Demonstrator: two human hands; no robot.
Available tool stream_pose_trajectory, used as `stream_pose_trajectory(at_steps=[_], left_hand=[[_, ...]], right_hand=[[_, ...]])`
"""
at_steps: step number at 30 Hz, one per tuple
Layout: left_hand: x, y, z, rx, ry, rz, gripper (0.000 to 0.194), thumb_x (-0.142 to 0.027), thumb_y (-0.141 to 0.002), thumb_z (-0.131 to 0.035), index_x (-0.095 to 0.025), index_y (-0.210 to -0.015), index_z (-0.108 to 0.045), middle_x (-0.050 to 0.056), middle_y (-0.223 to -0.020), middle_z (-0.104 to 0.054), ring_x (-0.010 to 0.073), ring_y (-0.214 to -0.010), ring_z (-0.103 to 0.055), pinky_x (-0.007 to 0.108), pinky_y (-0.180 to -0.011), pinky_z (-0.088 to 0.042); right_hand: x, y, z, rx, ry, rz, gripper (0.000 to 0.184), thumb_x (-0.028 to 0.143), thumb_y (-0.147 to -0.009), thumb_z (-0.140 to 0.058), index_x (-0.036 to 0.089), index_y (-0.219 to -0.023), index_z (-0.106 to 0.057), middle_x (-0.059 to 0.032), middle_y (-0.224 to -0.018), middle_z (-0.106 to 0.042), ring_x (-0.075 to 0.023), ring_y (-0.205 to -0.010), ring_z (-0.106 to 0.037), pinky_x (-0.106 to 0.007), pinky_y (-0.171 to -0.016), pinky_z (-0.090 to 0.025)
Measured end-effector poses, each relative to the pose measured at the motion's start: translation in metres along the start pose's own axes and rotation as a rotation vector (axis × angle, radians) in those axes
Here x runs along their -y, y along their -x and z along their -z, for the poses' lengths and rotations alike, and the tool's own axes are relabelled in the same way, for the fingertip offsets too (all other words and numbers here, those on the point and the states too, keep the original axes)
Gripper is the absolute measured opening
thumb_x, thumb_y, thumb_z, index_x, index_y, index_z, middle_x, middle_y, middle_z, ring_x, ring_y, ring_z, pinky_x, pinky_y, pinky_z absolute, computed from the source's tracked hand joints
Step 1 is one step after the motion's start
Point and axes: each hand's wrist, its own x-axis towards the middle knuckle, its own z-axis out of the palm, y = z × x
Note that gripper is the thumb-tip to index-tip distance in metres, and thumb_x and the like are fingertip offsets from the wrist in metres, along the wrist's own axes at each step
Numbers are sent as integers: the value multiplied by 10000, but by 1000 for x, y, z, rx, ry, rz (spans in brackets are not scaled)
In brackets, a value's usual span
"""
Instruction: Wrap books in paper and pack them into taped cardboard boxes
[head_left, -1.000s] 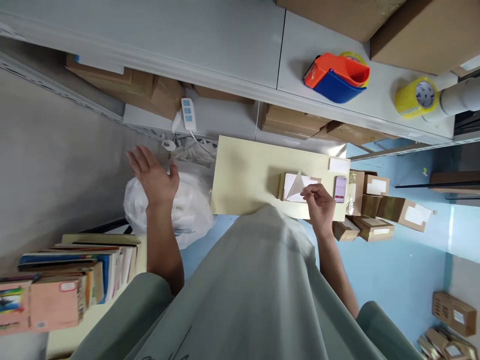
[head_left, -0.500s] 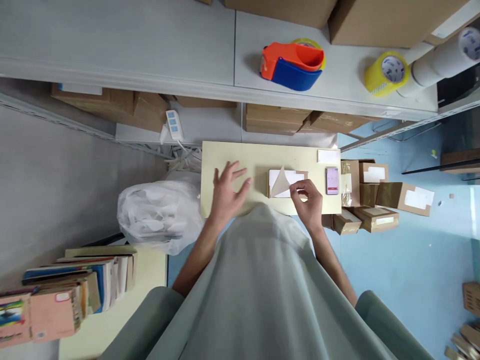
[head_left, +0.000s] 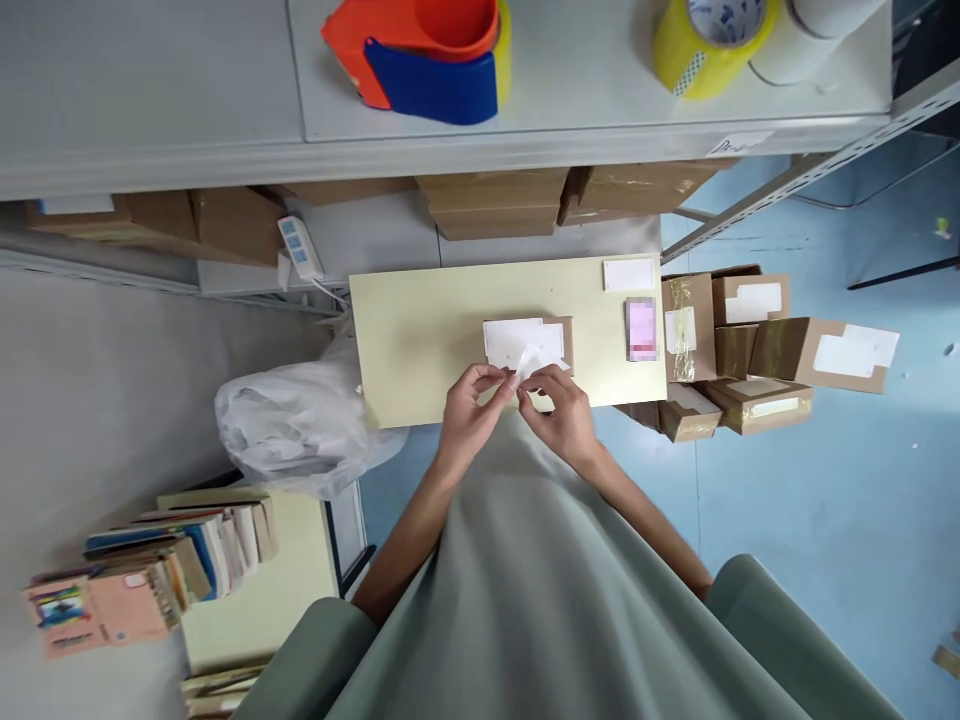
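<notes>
A small cardboard box (head_left: 567,330) with a white label (head_left: 510,338) on its top lies on the cream table in front of me. Over the box's near edge rises a thin, white piece of paper (head_left: 531,358), creased and partly see-through. My left hand (head_left: 474,412) pinches it from the left. From the other side my right hand (head_left: 561,412) pinches the same paper, thumb and fingers together. Fingertips of both hands nearly meet and hide the paper's lower part. To the right on the table lie a phone (head_left: 642,330) and a blank white card (head_left: 628,274).
Above the cream table (head_left: 412,310) runs a grey shelf with a red and blue tape dispenser (head_left: 427,60) and a yellow tape roll (head_left: 705,50). Labelled cartons (head_left: 742,350) are stacked at right. A white plastic bag (head_left: 292,420) and books (head_left: 165,560) are at left.
My left hand, open before, has moved right and closed on the paper. The paper's corner, earlier lifted by my right hand alone, is now between both hands. The view has shifted.
</notes>
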Motion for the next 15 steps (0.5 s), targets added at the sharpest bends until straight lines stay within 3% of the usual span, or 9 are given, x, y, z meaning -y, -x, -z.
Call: stream_pose_trajectory(at_steps=[5, 8, 15], left_hand=[[8, 3, -23, -58, 77, 48, 391, -572, -899, -810, -237, -1059, -688, 77, -1099, -807, 244, -1096, -768, 381, -973, -602], [15, 1, -29, -96, 104, 63, 393, -565, -923, -786, -234, -1116, -697, 87, -1180, -802, 235, -1165, -756, 385, -1047, -587], [20, -6, -29, -166, 301, 137, 420, -564, -875, -862, -243, -1115, -735, 81, -1284, -809, 263, -1279, -743, 432, -1166, -549]], right_hand=[[-14, 1, 14, 107, -84, -24, 188, 423, -1074, -644, 293, -1031, -774, -59, -1089, -792, -226, -939, -750, -382, -816, -645], [-22, 2, 23, 152, -134, -51, 243, 508, -1066, -677, 290, -1067, -784, -68, -1137, -791, -226, -936, -753, -382, -795, -646], [-67, -3, 52, -35, -181, -257, 383, 617, -1039, -666, 258, -964, -773, -70, -1042, -770, -208, -822, -710, -387, -775, -636]])
